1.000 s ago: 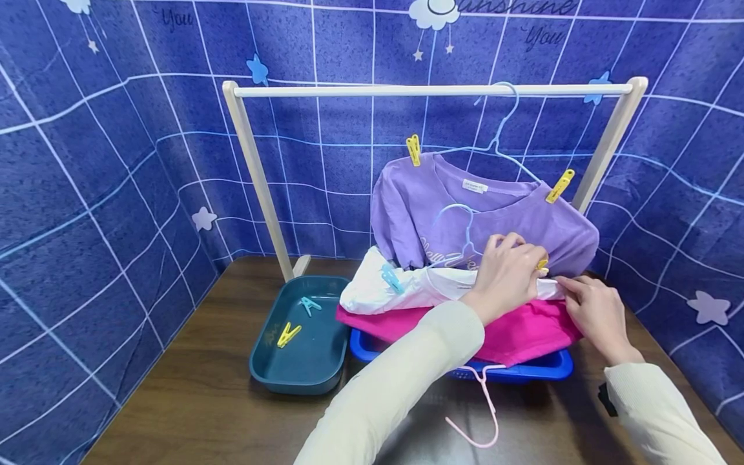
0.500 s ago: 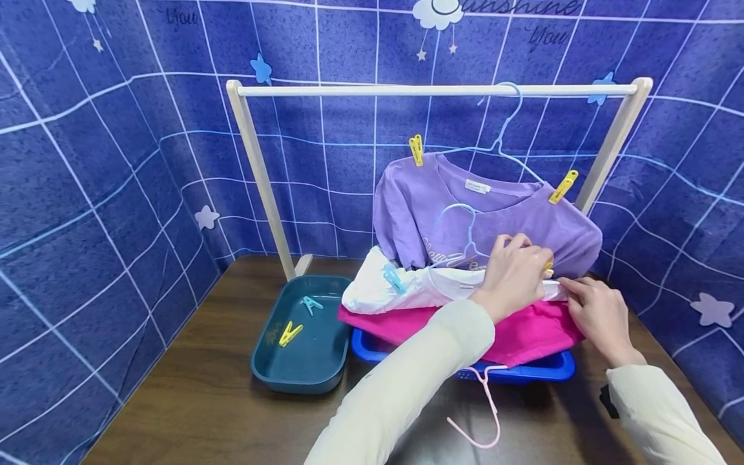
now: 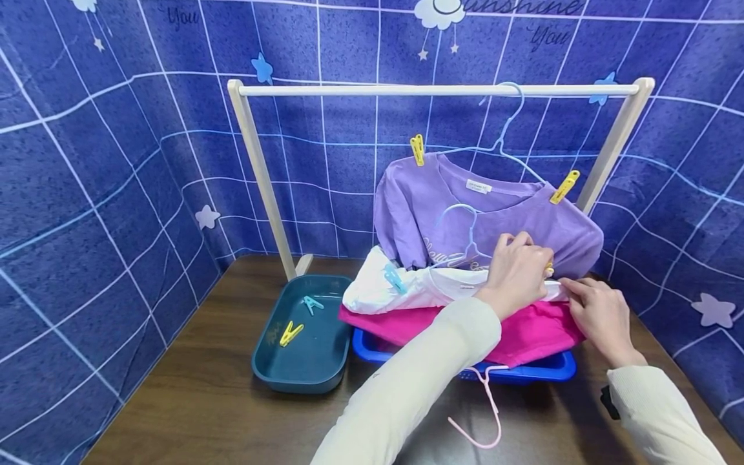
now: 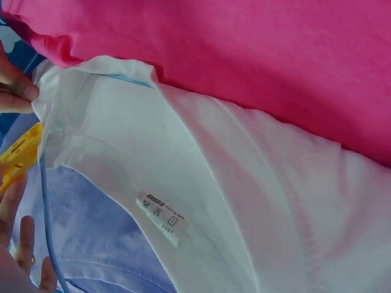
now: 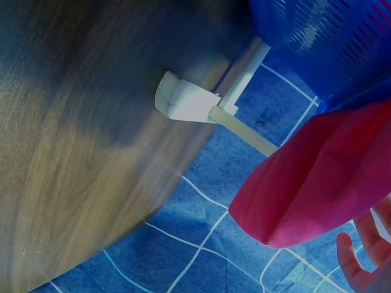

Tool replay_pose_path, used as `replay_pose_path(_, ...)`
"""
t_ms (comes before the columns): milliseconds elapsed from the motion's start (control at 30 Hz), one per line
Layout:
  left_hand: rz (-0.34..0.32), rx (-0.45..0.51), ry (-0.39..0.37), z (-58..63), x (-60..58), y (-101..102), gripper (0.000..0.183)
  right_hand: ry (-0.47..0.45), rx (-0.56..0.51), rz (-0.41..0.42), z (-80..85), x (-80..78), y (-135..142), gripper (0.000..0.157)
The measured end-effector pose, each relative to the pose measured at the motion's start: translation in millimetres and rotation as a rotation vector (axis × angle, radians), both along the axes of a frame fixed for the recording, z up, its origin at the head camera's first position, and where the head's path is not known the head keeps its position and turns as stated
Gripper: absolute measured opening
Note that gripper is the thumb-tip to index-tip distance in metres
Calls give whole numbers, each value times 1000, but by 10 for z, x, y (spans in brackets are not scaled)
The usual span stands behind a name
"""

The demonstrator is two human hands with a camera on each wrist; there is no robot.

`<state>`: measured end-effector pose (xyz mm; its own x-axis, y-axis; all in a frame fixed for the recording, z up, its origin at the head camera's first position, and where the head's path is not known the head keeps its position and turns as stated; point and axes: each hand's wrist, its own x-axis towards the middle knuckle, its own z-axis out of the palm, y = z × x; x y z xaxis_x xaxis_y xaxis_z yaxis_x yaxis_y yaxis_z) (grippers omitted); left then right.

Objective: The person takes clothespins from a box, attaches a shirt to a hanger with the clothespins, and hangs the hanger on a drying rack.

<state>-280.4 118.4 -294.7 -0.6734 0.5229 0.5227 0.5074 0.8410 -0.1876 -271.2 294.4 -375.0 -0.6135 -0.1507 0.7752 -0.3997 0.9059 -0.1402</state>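
Note:
A white garment (image 3: 418,290) lies on a pink garment (image 3: 523,332) heaped in a blue basket (image 3: 523,373). A light blue hanger (image 3: 459,219) sticks up from the white garment, and a blue clip (image 3: 394,279) sits on its left shoulder. My left hand (image 3: 517,271) rests on the garment's right shoulder and holds a yellow clothespin (image 3: 548,267). In the left wrist view the clothespin (image 4: 18,155) lies beside the cloth's edge (image 4: 201,183) and the hanger wire (image 4: 46,201). My right hand (image 3: 599,313) pinches the white cloth's right corner.
A purple shirt (image 3: 418,206) hangs from the wooden rack rail (image 3: 407,90), pinned by two yellow clips. A teal tray (image 3: 314,381) left of the basket holds a yellow clip (image 3: 289,333) and a blue clip (image 3: 311,303). A pink hanger (image 3: 485,413) lies on the table in front.
Both hands stay at the white garment's right shoulder. The left hand has shifted very slightly up and right with the clothespin.

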Motion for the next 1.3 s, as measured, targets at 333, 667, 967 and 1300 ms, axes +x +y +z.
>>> replay_pose_path(333,29,35,-60,-57,-23,-7,13,-14,-6,-6,5,6,-3,27)
replay_pose_path(667,51,-58,-145,38,30,-90,21,-57,-17,-17,13,4,-8,27)
replay_pose_path(967,9,-83,-113,115,89,-293,31,-74,-10,-18,33,2,-5,23)
replay_pose_path(1300,-136,-101,-40,52,261,-504,33,-73,-6,-12,43,-1,-16,24)
